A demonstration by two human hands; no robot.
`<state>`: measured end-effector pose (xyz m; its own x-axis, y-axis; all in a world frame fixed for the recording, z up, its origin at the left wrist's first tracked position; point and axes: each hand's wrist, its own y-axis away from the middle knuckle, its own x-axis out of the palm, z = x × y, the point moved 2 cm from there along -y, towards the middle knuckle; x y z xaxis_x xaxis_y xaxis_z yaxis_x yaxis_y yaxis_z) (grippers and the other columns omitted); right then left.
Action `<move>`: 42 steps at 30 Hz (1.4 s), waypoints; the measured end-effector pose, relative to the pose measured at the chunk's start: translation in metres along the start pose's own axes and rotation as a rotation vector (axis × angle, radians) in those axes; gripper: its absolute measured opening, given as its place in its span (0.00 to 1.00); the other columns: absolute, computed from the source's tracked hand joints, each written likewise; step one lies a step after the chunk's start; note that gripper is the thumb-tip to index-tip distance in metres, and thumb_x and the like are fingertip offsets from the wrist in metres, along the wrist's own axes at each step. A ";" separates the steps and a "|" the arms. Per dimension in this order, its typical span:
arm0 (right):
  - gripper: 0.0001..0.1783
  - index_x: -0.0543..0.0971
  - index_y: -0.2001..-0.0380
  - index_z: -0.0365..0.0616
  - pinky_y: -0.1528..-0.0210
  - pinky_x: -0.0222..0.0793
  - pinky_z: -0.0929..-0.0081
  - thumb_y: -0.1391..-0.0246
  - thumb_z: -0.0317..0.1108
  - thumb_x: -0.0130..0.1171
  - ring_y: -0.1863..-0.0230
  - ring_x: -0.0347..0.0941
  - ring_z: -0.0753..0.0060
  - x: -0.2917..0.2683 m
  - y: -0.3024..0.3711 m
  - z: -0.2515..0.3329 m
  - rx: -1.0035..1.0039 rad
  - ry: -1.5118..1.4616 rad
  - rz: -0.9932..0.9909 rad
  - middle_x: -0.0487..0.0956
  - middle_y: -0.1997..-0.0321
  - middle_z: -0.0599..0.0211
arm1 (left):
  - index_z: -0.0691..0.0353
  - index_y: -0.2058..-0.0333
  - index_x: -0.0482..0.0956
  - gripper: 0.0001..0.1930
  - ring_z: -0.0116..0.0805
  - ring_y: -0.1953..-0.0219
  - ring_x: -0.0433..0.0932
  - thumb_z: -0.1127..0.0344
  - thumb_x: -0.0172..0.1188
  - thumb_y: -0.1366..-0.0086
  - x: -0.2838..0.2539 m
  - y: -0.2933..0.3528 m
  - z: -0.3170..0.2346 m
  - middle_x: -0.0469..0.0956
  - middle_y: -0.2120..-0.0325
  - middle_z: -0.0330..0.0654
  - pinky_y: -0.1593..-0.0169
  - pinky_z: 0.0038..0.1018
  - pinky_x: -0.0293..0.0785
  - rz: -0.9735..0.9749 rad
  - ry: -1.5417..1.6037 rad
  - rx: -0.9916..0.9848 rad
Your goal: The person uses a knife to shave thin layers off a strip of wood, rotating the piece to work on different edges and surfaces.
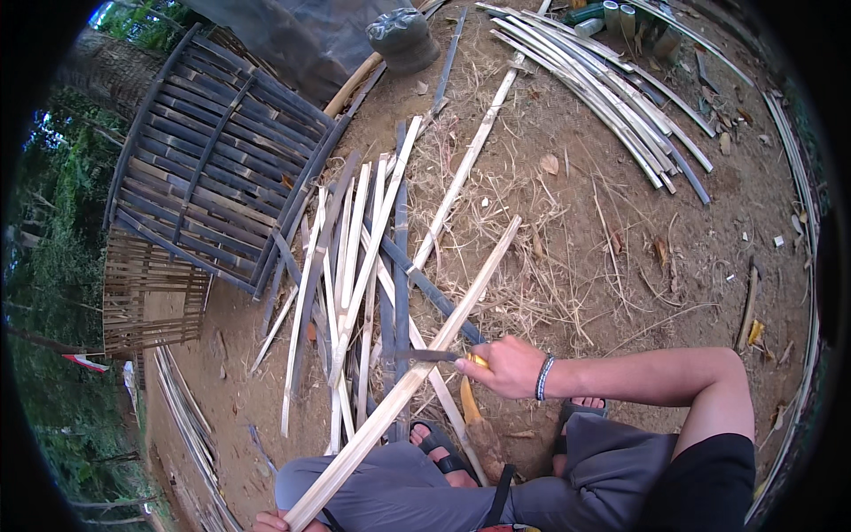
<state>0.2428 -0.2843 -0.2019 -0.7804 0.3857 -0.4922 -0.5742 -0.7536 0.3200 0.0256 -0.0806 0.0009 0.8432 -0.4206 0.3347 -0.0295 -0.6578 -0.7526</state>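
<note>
- While your right hand (508, 367) is closed around the yellow handle (477, 361) of a knife (427, 355), its fingers wrapped and knuckles up, the dark blade points left, across the pale wooden strip (401, 388).
- That strip lies just left of your right hand. Its long axis runs on a slant, from the near left edge of the view to the far right, ending over the straw-strewn dirt (656, 293).
- Blade and strip cross near the strip's middle; you cannot tell from here whether the edge bites into the wood or only rests on it.
- Your left hand (269, 523) is at the strip's near end, fingers bent around it. Much of that hand is cut off by the lower edge, so how firmly it pinches cannot be told.
- Of your two hands, the left is on the wood itself; the right is nearer the middle, with the knife between.
- The near part of the strip passes above your grey trousers (381, 483); contact there is unclear.
- Beyond, to the left, a loose pile of strips (378, 239) lies on the ground, near a dark slatted rack (213, 151). Another bundle (612, 97) lies far right.
</note>
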 end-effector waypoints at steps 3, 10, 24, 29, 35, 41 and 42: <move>0.37 0.77 0.76 0.32 0.66 0.74 0.52 0.37 0.58 0.37 0.77 0.77 0.47 -0.003 -0.008 -0.013 0.021 -0.051 -0.056 0.73 0.87 0.49 | 0.54 0.76 0.59 0.27 0.24 0.94 0.49 0.36 0.32 0.31 0.000 -0.002 0.004 0.53 0.91 0.32 0.88 0.22 0.51 -0.034 -0.012 -0.003; 0.38 0.76 0.80 0.34 0.70 0.73 0.51 0.37 0.60 0.35 0.80 0.75 0.46 0.000 -0.024 -0.028 0.060 -0.014 -0.069 0.73 0.87 0.48 | 0.54 0.77 0.57 0.28 0.24 0.94 0.48 0.35 0.33 0.32 0.006 -0.001 0.003 0.52 0.92 0.32 0.88 0.23 0.49 -0.143 -0.084 -0.007; 0.38 0.77 0.80 0.34 0.67 0.75 0.53 0.37 0.60 0.37 0.78 0.76 0.50 -0.028 -0.052 -0.088 0.259 -0.066 -0.157 0.74 0.86 0.47 | 0.53 0.79 0.59 0.28 0.23 0.92 0.49 0.36 0.34 0.32 0.001 -0.004 0.015 0.52 0.91 0.31 0.85 0.22 0.48 -0.105 0.033 -0.064; 0.40 0.77 0.81 0.31 0.62 0.73 0.51 0.36 0.58 0.35 0.75 0.77 0.47 -0.006 -0.048 -0.071 0.143 -0.076 -0.189 0.75 0.84 0.44 | 0.53 0.80 0.58 0.28 0.23 0.92 0.49 0.37 0.35 0.32 0.003 -0.005 0.010 0.51 0.91 0.31 0.85 0.22 0.48 -0.134 -0.079 -0.030; 0.41 0.78 0.75 0.27 0.59 0.73 0.51 0.38 0.60 0.36 0.69 0.78 0.42 -0.036 -0.063 -0.115 0.352 -0.038 -0.168 0.77 0.79 0.38 | 0.53 0.80 0.57 0.28 0.23 0.92 0.49 0.36 0.35 0.32 0.000 -0.006 0.018 0.51 0.91 0.30 0.84 0.23 0.48 -0.145 -0.054 -0.077; 0.42 0.78 0.76 0.27 0.62 0.74 0.52 0.38 0.62 0.37 0.72 0.77 0.41 -0.020 -0.054 -0.084 0.238 -0.081 -0.104 0.77 0.80 0.39 | 0.53 0.79 0.57 0.27 0.24 0.92 0.49 0.36 0.35 0.32 -0.005 -0.013 0.019 0.51 0.91 0.31 0.84 0.23 0.50 -0.138 -0.063 -0.077; 0.42 0.77 0.77 0.27 0.63 0.75 0.52 0.38 0.62 0.37 0.73 0.77 0.42 -0.030 -0.057 -0.090 0.291 -0.095 -0.071 0.77 0.80 0.40 | 0.53 0.79 0.57 0.27 0.24 0.92 0.49 0.37 0.35 0.32 -0.005 -0.012 0.020 0.51 0.91 0.31 0.83 0.23 0.50 -0.142 -0.064 -0.095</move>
<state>0.3217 -0.3006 -0.2783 -0.7479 0.4901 -0.4477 -0.6638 -0.5443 0.5129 0.0325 -0.0582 -0.0029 0.8748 -0.2808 0.3948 0.0443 -0.7652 -0.6423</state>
